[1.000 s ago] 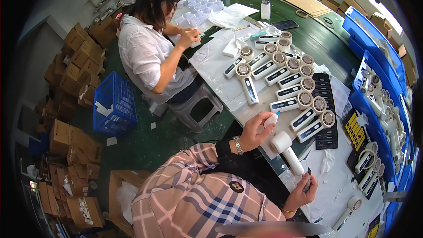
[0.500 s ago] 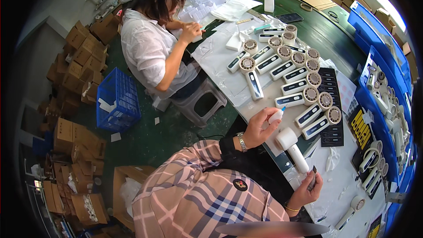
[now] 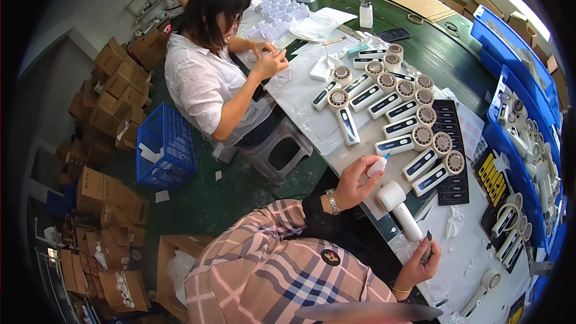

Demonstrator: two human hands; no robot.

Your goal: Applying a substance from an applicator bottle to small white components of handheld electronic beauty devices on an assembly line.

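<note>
white handheld fan [image 3: 401, 210], held tilted.

Left hand [image 3: 354, 181] pinching a small white bottle [image 3: 377, 166] with a blue tip, pointed up past the fingertips. Right hand [image 3: 420, 262] gripping the handle end of a white handheld fan [image 3: 401, 210], round head up near the left fingers, almost touching the bottle. Just beyond the fingertips, rows of similar fans [image 3: 401, 108] lying on the white sheet [image 3: 300, 93]. Further off, a co-worker [image 3: 210, 78] in a white shirt seated on a stool [image 3: 277, 150], blue crate [image 3: 165, 153] beside.
</note>
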